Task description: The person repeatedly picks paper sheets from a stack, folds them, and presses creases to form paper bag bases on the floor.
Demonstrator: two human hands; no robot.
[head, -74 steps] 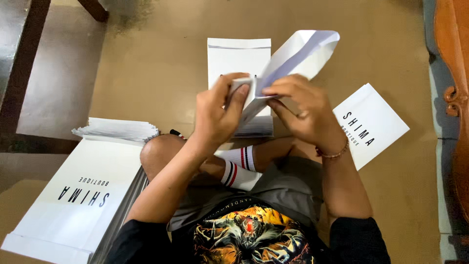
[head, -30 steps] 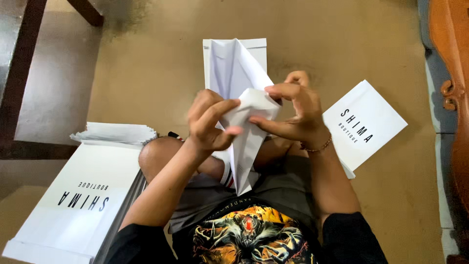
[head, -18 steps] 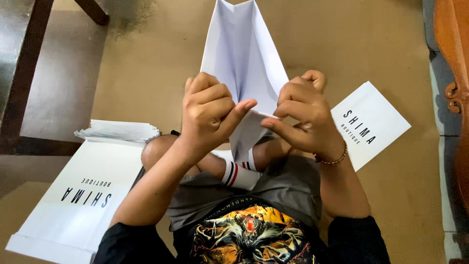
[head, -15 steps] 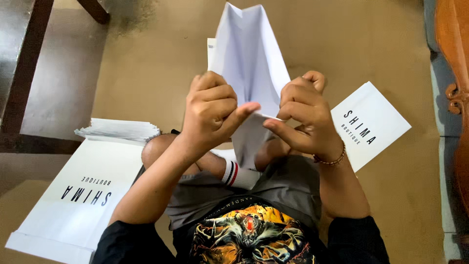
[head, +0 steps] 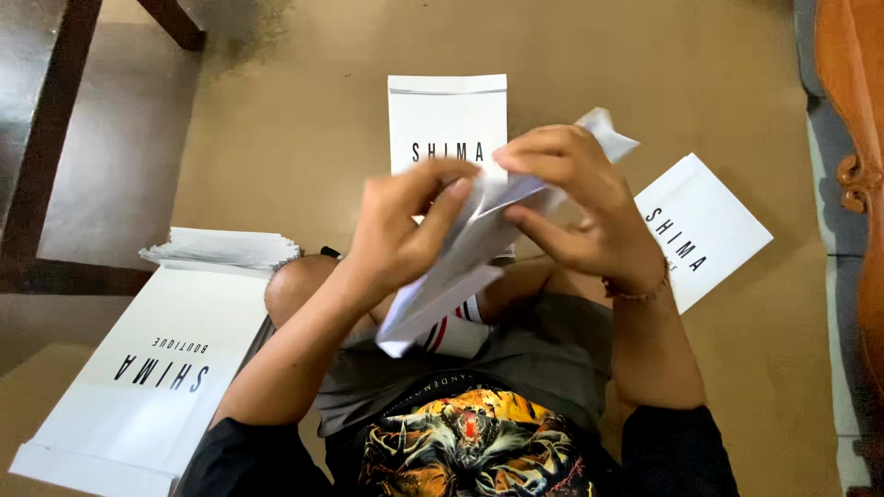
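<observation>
Hands (head: 497, 221) folding white paper bag (head: 460, 267), white stack (head: 157, 368) left

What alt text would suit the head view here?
Seen from above, a seated person's left hand and right hand grip a folded white paper bag over their lap. More flat white bags lie on the tan floor: a stack at left, others ahead.

From my remote station the head view reads evenly lit and moderately bright, with soft daylight and no glare. The floor (head: 276, 138) is brightest along its far edge and dims toward the near left corner. Soft shadows fall under the forearms and beside the flat white bag (head: 704, 225) at the right edge. Both hands, left hand (head: 401, 230) and right hand (head: 575, 202), show motion blur, as does the folded paper (head: 460, 267). Mild bending shows at the frame corners.
</observation>
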